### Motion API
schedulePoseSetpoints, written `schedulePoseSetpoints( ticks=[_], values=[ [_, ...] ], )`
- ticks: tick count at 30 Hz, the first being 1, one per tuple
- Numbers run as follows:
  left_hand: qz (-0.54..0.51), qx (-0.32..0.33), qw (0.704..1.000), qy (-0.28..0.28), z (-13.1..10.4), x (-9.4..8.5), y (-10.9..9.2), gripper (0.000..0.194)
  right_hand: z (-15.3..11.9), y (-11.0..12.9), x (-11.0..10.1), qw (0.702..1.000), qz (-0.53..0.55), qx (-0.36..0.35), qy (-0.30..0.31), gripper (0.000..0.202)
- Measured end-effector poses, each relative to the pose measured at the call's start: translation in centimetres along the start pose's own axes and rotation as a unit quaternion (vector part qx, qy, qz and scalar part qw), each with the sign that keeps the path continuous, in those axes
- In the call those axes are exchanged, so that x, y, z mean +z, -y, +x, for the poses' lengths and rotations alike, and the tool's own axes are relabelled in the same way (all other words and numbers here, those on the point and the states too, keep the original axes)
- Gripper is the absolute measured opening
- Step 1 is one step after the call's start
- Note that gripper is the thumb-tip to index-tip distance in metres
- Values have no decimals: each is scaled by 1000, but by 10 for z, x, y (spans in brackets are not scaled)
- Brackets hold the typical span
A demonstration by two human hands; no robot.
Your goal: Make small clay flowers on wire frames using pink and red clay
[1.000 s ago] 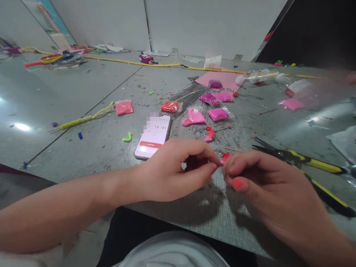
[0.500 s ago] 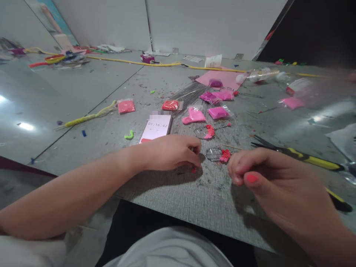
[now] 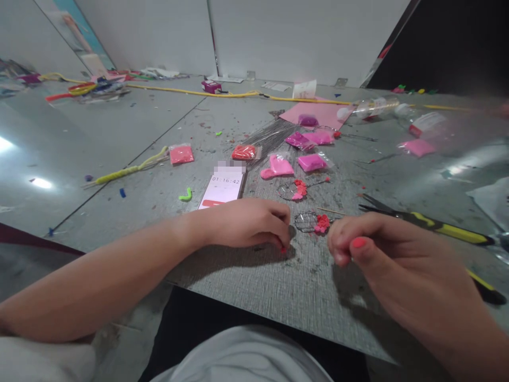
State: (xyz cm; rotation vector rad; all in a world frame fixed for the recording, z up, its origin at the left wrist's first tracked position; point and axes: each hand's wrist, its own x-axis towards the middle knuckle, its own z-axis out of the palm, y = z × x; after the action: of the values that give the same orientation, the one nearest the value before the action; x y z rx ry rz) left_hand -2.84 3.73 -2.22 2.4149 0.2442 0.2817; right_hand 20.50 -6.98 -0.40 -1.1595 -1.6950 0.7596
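My left hand (image 3: pixel 254 225) is low over the grey table, its fingertips together on a small red clay piece (image 3: pixel 283 249) at the tabletop. To the right, my right hand (image 3: pixel 382 254) is curled with a flat dab of orange-red clay (image 3: pixel 359 242) on its thumb tip. Between the hands lies a wire frame (image 3: pixel 305 222) with red and pink clay flowers (image 3: pixel 322 223). Behind it rests another flowered wire piece (image 3: pixel 292 189). A thin wooden stick (image 3: pixel 328 210) lies between the two pieces.
A phone (image 3: pixel 223 185) showing a timer lies behind my left hand. Several clay packets (image 3: pixel 312 162) and a bundle of wires (image 3: pixel 266 139) are farther back. Yellow-black pliers (image 3: pixel 449 229) lie beyond my right hand; a yellow cable (image 3: pixel 191 90) crosses the back.
My left hand has shifted slightly right and nearer me, with the small red piece at its fingertips moving right. My right hand has hardly moved.
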Motion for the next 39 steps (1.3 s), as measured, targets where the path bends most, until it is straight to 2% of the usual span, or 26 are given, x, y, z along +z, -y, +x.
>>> schedulePoseSetpoints(
  ticks=[3,5,7,9,11,13,18,22,25,31,35,39],
  values=[
    [-143,-3,987,-80,2,-2,-5,12,-1,1,-3,999,-20,-19,-23,26],
    [-256,-26,953,-159,4,2,-10,5,-4,1,-4,995,-70,-48,-54,23],
    [-375,-51,902,-207,6,9,-17,7,-8,1,-5,986,-122,-87,-78,13],
    [-462,-71,857,-219,9,19,-24,12,-11,0,-4,977,-149,-138,-70,1],
    [-520,-81,821,-220,10,27,-32,13,-12,2,-3,968,-163,-185,-44,8],
    [-559,-84,800,-203,9,32,-39,8,-11,6,-3,957,-182,-224,-28,15],
    [-597,-64,783,-166,6,33,-47,8,-8,14,-4,931,-232,-283,8,26],
    [-632,-59,754,-171,7,34,-47,10,-13,10,-1,924,-271,-269,-13,28],
    [-653,-53,734,-180,7,36,-47,10,-16,7,2,912,-295,-285,-23,29],
    [-657,-60,729,-181,7,39,-47,9,-19,6,3,909,-313,-275,-28,26],
    [-672,-42,717,-179,8,39,-46,14,-20,7,3,897,-318,-303,-59,18],
    [-667,-30,723,-175,9,39,-46,17,-19,9,4,895,-319,-307,-62,16]
  ],
)
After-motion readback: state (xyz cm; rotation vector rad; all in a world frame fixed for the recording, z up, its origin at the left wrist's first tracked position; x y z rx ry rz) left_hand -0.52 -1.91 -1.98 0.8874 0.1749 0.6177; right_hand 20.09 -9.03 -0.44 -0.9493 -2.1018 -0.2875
